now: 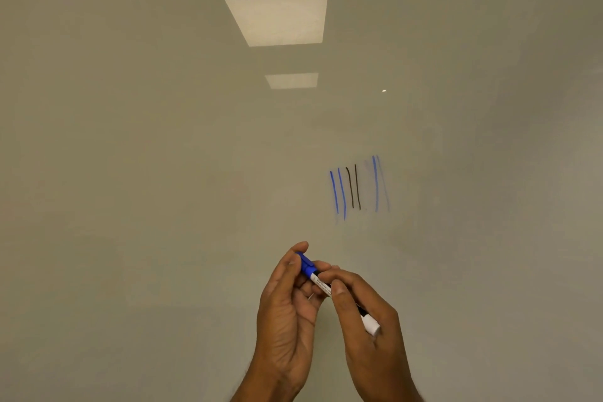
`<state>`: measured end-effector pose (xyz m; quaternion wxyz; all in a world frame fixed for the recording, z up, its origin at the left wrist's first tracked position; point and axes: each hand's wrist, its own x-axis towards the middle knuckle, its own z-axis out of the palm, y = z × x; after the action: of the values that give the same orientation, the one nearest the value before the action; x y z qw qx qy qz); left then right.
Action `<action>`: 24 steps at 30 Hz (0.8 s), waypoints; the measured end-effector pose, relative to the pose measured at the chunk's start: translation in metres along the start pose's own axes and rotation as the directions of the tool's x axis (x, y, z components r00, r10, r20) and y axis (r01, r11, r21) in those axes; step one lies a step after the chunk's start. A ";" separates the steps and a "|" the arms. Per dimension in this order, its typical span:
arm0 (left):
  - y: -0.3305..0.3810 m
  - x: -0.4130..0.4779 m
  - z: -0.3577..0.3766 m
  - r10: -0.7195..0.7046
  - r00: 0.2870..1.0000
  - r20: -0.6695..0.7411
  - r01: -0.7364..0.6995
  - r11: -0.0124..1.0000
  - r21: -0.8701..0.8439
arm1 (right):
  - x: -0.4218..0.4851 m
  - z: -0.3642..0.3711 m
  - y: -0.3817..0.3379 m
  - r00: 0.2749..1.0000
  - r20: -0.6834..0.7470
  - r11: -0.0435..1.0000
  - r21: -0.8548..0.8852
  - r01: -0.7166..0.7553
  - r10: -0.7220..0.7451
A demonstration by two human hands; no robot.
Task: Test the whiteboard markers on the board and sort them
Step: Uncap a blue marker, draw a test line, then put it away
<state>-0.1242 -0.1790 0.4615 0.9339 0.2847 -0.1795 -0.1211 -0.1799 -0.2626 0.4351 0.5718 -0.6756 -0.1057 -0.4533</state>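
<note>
Blue cap point(306, 264) pinched in left fingers point(293, 266), marker point(321, 285) barrel gripped by right fingers point(342, 284)

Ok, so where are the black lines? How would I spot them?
Look at the big whiteboard. Just right of its middle, above the blue-capped marker, stands a row of short upright strokes. The black lines are the middle two, with bright blue lines on their left and paler blue lines on their right. Only they aren't blue.
</note>
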 end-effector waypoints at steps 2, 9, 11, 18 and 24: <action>-0.003 -0.001 -0.005 0.003 1.000 -0.030 -0.003 1.000 -0.015 | -0.002 0.003 0.004 1.000 0.004 1.000 0.001 -0.014 0.014; -0.008 -0.005 -0.021 -0.005 1.000 -0.020 0.004 0.999 -0.051 | -0.013 0.009 0.012 0.999 0.015 0.999 0.010 -0.032 0.032; -0.009 -0.005 -0.026 -0.009 1.000 -0.016 0.009 1.000 0.002 | -0.016 0.009 0.013 0.998 0.016 0.998 0.012 -0.061 0.060; -0.019 -0.013 -0.037 0.096 0.995 0.016 -0.096 0.945 0.312 | -0.027 -0.004 0.019 0.994 0.030 0.994 0.013 -0.107 0.106; -0.038 -0.024 -0.064 0.190 0.982 0.004 -0.160 0.814 0.558 | -0.034 -0.027 0.033 0.969 0.180 0.984 -0.080 -0.157 0.169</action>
<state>-0.1247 -0.1702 0.3836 0.8222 0.5290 -0.2082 0.0301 -0.1911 -0.2842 0.3862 0.5723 -0.7397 -0.0881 -0.3428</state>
